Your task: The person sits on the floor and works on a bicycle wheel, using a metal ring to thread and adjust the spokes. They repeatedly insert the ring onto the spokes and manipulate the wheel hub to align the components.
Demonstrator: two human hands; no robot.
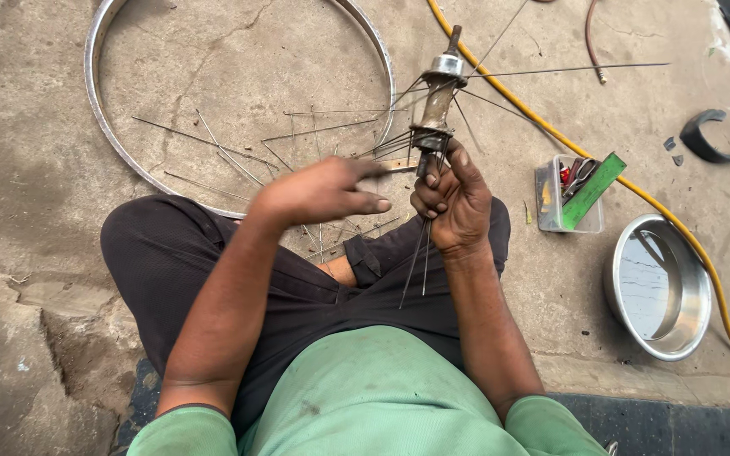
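Two hands at work: my right hand (454, 203) grips the hub (434, 110) upright, my left hand (323, 192) hovers half-open; I feed spokes (416, 253) singly.

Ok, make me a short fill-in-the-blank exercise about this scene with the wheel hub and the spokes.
1. The right hand grips the ____ end of the wheel hub.
2. The metal rim lies flat on the ____ floor.
3. The steel bowl sits beside a ____ hose.
4. The left hand is ____ and holds nothing.

Missing: lower; concrete; yellow; open
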